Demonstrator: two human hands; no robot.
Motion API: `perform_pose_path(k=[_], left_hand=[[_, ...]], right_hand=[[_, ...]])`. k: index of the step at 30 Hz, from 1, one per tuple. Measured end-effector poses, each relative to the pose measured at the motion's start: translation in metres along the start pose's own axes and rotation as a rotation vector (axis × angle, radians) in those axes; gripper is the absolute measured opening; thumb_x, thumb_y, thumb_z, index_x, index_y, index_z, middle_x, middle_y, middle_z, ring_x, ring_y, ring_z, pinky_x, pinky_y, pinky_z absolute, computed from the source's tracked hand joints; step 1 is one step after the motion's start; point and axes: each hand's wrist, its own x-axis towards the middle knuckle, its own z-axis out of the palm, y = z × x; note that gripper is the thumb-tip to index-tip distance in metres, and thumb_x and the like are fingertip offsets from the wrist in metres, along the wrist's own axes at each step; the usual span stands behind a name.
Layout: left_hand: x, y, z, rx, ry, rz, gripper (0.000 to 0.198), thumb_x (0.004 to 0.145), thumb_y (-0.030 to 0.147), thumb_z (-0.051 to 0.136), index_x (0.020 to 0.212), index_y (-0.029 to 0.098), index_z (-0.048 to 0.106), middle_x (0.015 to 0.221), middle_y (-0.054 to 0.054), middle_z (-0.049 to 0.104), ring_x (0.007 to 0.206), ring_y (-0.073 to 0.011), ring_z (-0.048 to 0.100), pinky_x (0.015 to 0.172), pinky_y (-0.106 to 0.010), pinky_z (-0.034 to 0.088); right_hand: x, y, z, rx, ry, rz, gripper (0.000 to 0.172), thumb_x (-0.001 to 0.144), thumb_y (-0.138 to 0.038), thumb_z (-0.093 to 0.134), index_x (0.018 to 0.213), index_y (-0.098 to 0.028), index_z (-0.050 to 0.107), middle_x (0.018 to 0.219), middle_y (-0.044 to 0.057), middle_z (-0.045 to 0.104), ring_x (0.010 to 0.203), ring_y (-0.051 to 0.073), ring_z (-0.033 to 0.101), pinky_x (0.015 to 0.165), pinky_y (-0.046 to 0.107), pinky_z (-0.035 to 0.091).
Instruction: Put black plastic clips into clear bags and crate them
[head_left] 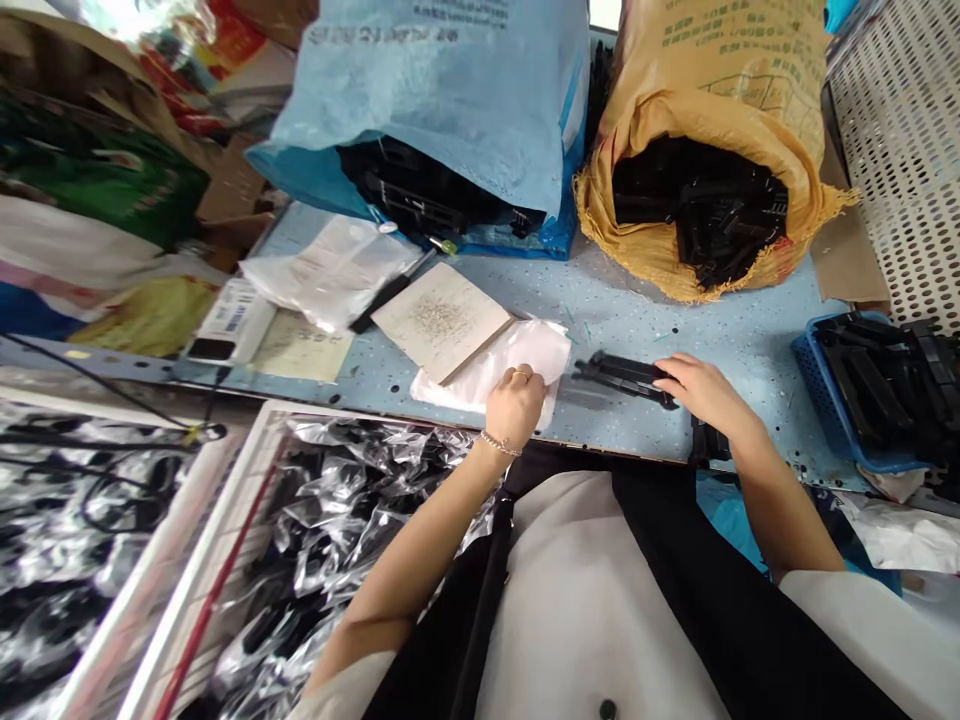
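Observation:
My left hand rests on a stack of clear plastic bags on the blue table, its fingers curled and pinching at the top bag. My right hand lies over the right end of a long black plastic part that sits flat on the table, with the fingers closed round it. A flat wooden board covers the far left part of the bag stack.
A blue sack and a yellow sack, both full of black parts, lie at the back. A blue basket of black parts stands at the right. White crates of bagged parts are at the lower left.

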Motion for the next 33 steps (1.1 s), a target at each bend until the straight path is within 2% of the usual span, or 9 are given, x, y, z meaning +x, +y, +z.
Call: perform_pose_path(k=[4, 7, 11, 14, 17, 22, 28, 31, 33], left_hand=[[0.011, -0.019, -0.008, -0.26, -0.08, -0.174, 0.022, 0.086, 0.029, 0.066, 0.066, 0.019, 0.063, 0.073, -0.004, 0.066, 0.071, -0.0186, 0.063, 0.067, -0.029, 0.046], [0.013, -0.033, -0.017, -0.465, -0.176, -0.285, 0.024, 0.087, 0.036, 0.061, 0.07, 0.019, 0.068, 0.064, -0.001, 0.065, 0.063, -0.0167, 0.06, 0.062, -0.028, 0.043], [0.011, -0.037, -0.014, -0.615, -0.107, -0.394, 0.013, 0.078, 0.027, 0.066, 0.086, 0.017, 0.069, 0.071, -0.002, 0.069, 0.064, -0.0163, 0.063, 0.061, -0.027, 0.049], [0.004, -0.04, -0.008, -0.505, 0.022, -0.267, 0.018, 0.081, 0.018, 0.054, 0.091, 0.017, 0.07, 0.082, -0.006, 0.074, 0.077, -0.0195, 0.069, 0.075, -0.032, 0.057], [-0.006, -0.044, -0.008, -0.282, 0.104, -0.02, 0.035, 0.089, 0.013, 0.044, 0.108, 0.016, 0.073, 0.116, -0.013, 0.074, 0.11, -0.0245, 0.069, 0.1, -0.04, 0.056], [-0.031, -0.027, -0.019, -0.173, 0.115, 0.231, 0.053, 0.097, 0.009, 0.036, 0.148, 0.015, 0.049, 0.146, -0.017, 0.058, 0.135, -0.0254, 0.056, 0.113, -0.04, 0.05], [-0.061, 0.023, -0.025, -0.351, -0.007, 0.585, 0.067, 0.1, 0.008, 0.036, 0.163, 0.025, 0.017, 0.154, -0.015, 0.048, 0.14, -0.0213, 0.053, 0.113, -0.035, 0.051], [-0.066, 0.032, -0.028, -0.338, -0.017, 0.593, 0.061, 0.101, 0.016, 0.044, 0.159, 0.022, 0.027, 0.148, -0.017, 0.055, 0.135, -0.0237, 0.057, 0.11, -0.038, 0.054], [-0.074, 0.025, -0.038, -0.288, -0.035, 0.554, 0.052, 0.1, 0.02, 0.048, 0.152, 0.021, 0.041, 0.14, -0.016, 0.062, 0.13, -0.0247, 0.062, 0.109, -0.039, 0.055]], right_hand=[[-0.013, 0.0, 0.03, 0.513, -0.087, 0.091, 0.027, 0.086, -0.044, 0.063, 0.094, -0.019, 0.07, 0.076, 0.002, 0.064, 0.061, 0.015, 0.053, 0.057, 0.027, 0.041], [-0.018, -0.013, 0.058, 1.014, -0.198, 0.203, 0.027, 0.076, -0.045, 0.072, 0.081, -0.018, 0.067, 0.067, 0.0, 0.062, 0.05, 0.009, 0.042, 0.048, 0.024, 0.032], [-0.022, -0.034, 0.097, 1.531, -0.447, 0.297, 0.026, 0.071, -0.036, 0.079, 0.071, -0.017, 0.061, 0.072, 0.003, 0.066, 0.048, 0.007, 0.037, 0.043, 0.021, 0.027], [-0.024, -0.04, 0.126, 1.76, -0.624, 0.407, 0.024, 0.075, -0.029, 0.079, 0.089, -0.015, 0.066, 0.084, 0.007, 0.069, 0.053, 0.007, 0.042, 0.04, 0.018, 0.028], [-0.024, -0.036, 0.146, 1.867, -0.692, 0.508, 0.019, 0.086, -0.024, 0.071, 0.101, -0.013, 0.066, 0.081, 0.004, 0.065, 0.052, 0.006, 0.04, 0.04, 0.016, 0.031], [-0.017, -0.035, 0.152, 1.868, -0.819, 0.418, 0.027, 0.096, -0.034, 0.059, 0.111, -0.012, 0.064, 0.067, -0.004, 0.049, 0.045, 0.005, 0.026, 0.037, 0.014, 0.025], [-0.01, -0.055, 0.143, 1.499, -0.379, 0.194, 0.025, 0.086, -0.039, 0.071, 0.075, -0.018, 0.062, 0.058, -0.006, 0.044, 0.048, 0.007, 0.033, 0.044, 0.017, 0.032], [-0.019, -0.067, 0.131, 1.204, -0.185, 0.103, 0.011, 0.085, -0.03, 0.072, 0.093, -0.022, 0.071, 0.074, -0.003, 0.061, 0.067, 0.011, 0.054, 0.064, 0.021, 0.046], [-0.027, -0.073, 0.12, 0.895, -0.142, -0.016, 0.026, 0.087, -0.027, 0.069, 0.113, -0.025, 0.072, 0.094, 0.0, 0.069, 0.082, 0.015, 0.061, 0.078, 0.027, 0.05]])
